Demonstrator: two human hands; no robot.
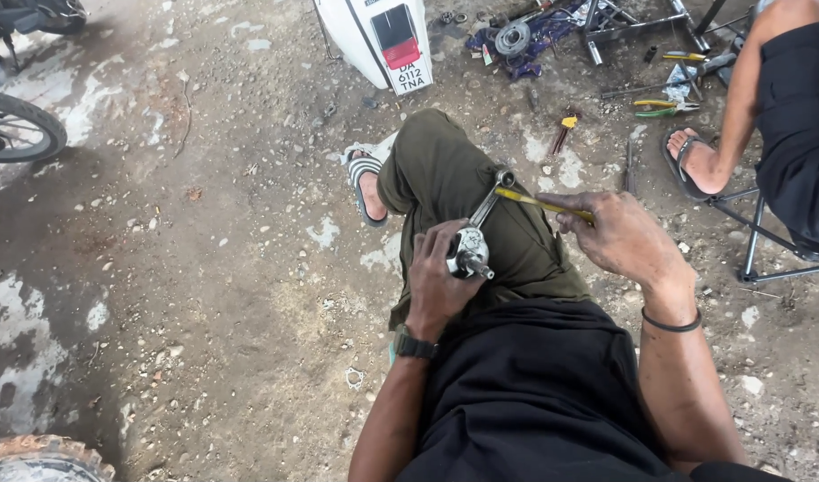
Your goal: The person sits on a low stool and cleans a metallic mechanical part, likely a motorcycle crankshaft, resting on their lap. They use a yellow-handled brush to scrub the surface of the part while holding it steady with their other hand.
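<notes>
At frame centre my left hand (438, 281) grips a metal crankshaft (468, 252) resting on my olive-trousered thigh (445, 170), its connecting rod (488, 203) angling up-right. My right hand (619, 236) is closed around a yellow-handled tool (541, 203), whose tip meets the rod's ring end. At upper right, pliers (664, 108) lie on the dirt ground (204, 268), near another person's sandalled foot (692, 161).

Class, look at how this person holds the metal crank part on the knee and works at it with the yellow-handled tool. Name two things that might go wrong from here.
1. The crank part rests only on the thigh, in the left hand; it may slip off onto the gravel ground.
2. The yellow-handled tool in the right hand points toward the left hand's fingers; a slip might jab them or the leg.
</notes>
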